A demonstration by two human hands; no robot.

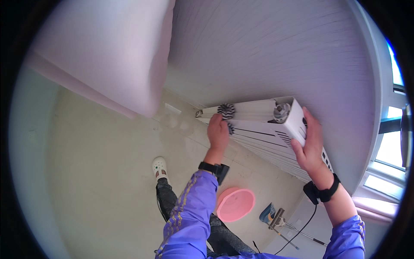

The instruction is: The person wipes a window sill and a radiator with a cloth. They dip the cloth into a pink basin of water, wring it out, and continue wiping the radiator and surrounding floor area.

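Note:
A white panel radiator (258, 129) stands against the wall, its upper end nearest me. My left hand (218, 131) is closed on a black-and-white striped cloth (226, 111), which bunches out on both sides of the fingers at the radiator's side edge. My right hand (309, 142) clasps the slotted end of the radiator, thumb on one face and fingers on the other. Close to that hand, a crumpled grey-white wad (281, 112) sits inside the open end of the casing; what it is made of is unclear.
Below my arms a pink plastic basin (236, 204) rests on the tiled floor (106, 162). A blue brush head (267, 213) and a squeeze mop (277, 219) lie near the wall. Pink curtain fabric (106, 55) hangs at upper left. Windows (389, 142) are at right. A cable (305, 228) runs from my right wrist.

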